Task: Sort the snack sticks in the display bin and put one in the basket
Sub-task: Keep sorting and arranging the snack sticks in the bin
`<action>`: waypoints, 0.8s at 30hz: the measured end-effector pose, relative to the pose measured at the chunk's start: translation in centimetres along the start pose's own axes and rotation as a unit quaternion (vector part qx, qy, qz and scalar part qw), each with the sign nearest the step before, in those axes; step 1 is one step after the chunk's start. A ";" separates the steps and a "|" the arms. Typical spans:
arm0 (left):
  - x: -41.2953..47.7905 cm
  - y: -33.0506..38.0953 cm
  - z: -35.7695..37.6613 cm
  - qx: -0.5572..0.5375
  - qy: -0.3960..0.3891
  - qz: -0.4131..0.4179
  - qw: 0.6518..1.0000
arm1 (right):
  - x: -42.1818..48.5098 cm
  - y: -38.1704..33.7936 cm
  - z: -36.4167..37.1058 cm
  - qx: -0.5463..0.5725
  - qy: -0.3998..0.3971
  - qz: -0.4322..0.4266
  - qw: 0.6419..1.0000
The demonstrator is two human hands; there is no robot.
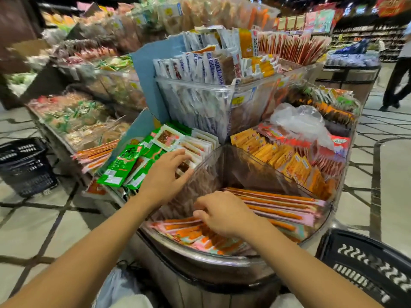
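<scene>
Snack sticks: long orange-and-pink packets, lying flat in the nearest compartment of the clear display bin.
Right hand: knuckles up, fingers curled onto the sticks, pinching them at the left of the pile.
Left hand: released, fingers extended over the divider toward the white packets beside the green packets.
Black basket: lower right, just beside the bin.

Green packets left of centre, orange packets right, clear plastic bag above them, person upper right.
</scene>
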State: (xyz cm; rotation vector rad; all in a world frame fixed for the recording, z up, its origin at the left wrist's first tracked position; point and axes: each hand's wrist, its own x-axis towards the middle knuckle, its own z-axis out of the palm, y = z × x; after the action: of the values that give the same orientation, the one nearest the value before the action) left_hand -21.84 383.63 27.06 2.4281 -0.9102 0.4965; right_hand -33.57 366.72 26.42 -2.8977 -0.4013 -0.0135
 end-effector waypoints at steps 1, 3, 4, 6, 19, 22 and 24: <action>0.0 -0.1 0.1 -0.002 0.003 -0.001 1.000 | 0.5 -0.3 0.3 -0.015 -0.006 -0.008 1.000; -0.1 -0.3 0.3 -0.005 0.007 -0.001 1.000 | 1.2 -0.7 1.1 0.009 -0.033 -0.026 0.999; -0.1 -0.4 0.4 -0.007 0.008 0.000 1.000 | 1.4 -0.8 1.3 0.035 -0.049 -0.035 0.998; 0.0 -0.6 0.6 -0.008 0.010 0.002 1.000 | 1.6 -0.9 1.7 0.066 -0.069 -0.048 0.994; 0.1 -0.7 0.9 -0.019 0.018 0.006 1.000 | 1.6 -0.4 2.2 0.099 -0.050 -0.083 0.990; 0.0 -0.5 0.7 -0.024 0.017 -0.002 1.000 | 1.3 -0.5 1.8 0.124 -0.035 -0.076 0.989; 0.0 -0.5 0.6 -0.025 0.015 -0.004 1.000 | 1.2 -0.7 1.5 0.146 -0.008 -0.074 0.987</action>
State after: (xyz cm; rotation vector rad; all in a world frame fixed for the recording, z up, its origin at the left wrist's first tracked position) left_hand -21.42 383.59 26.37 2.3726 -0.8906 0.5005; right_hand -32.63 367.99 25.15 -2.5765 -0.5684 0.0414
